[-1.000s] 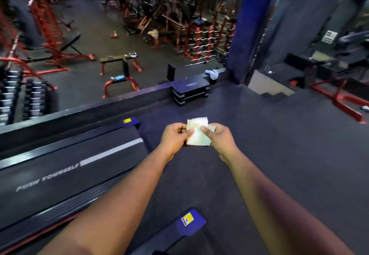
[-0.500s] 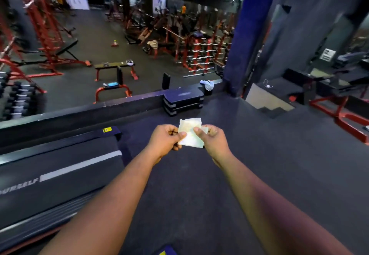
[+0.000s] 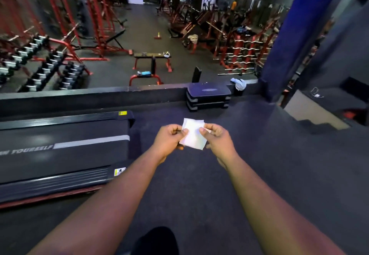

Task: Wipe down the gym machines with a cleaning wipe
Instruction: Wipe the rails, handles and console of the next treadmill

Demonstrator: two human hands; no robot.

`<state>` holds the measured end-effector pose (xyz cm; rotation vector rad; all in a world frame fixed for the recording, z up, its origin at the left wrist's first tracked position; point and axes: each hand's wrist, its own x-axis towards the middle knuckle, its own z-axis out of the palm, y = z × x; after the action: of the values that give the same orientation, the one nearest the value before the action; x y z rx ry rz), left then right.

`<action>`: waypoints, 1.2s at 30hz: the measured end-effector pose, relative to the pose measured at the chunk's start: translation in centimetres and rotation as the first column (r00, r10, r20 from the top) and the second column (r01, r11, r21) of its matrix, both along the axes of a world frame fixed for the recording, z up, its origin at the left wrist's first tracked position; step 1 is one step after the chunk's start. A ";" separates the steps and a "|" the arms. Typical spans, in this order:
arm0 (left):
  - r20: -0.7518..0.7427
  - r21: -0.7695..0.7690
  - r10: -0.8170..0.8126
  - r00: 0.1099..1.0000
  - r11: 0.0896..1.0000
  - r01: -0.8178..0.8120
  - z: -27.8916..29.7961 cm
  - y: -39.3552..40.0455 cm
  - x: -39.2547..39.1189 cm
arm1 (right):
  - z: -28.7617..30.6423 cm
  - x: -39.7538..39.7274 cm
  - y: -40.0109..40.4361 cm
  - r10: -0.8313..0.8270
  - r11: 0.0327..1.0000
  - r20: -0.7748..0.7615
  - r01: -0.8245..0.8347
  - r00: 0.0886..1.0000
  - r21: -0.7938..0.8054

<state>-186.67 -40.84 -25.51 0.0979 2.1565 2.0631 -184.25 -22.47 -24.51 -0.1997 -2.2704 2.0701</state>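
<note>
Dead centre of the frame, the left hand (image 3: 169,140) and right hand (image 3: 216,138) both pinch the cleaning wipe (image 3: 192,134), thumbs on top at its two side edges, held in the air above the dark floor (image 3: 249,165). It looks feather-light, limp and probably damp, so my read is that it wants taking by the edges or bunching in the palm, since it may crease or tear if tugged. At left lies a treadmill (image 3: 63,149), the nearest machine, and beyond the low black wall (image 3: 99,97) the upper frame drops to red racks (image 3: 95,25) below.
</note>
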 end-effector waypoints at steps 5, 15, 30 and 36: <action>0.005 0.056 0.008 1.000 0.998 -0.009 -0.3 -2.0 -2.4 | -0.1 -4.6 -2.2 0.103 0.995 0.015 -0.104 0.995 0.014; 0.093 0.283 0.272 0.958 0.915 -0.288 -3.4 -11.8 -14.8 | -1.3 -18.6 -11.5 0.258 0.959 0.095 -0.266 0.962 0.094; -0.025 0.001 0.579 0.815 0.815 -0.579 -2.9 -36.3 -25.3 | -2.3 -39.7 -39.1 0.763 0.633 0.074 -0.766 0.642 0.111; 0.028 -0.133 0.850 0.527 0.525 -0.840 -3.5 -43.5 -20.2 | -4.1 -39.8 -50.9 0.941 0.329 0.087 -0.944 0.327 -0.007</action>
<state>-206.89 -84.33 -28.99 -1.3172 2.5087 2.2372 -224.08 -73.37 -28.59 1.4945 -2.7991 2.3395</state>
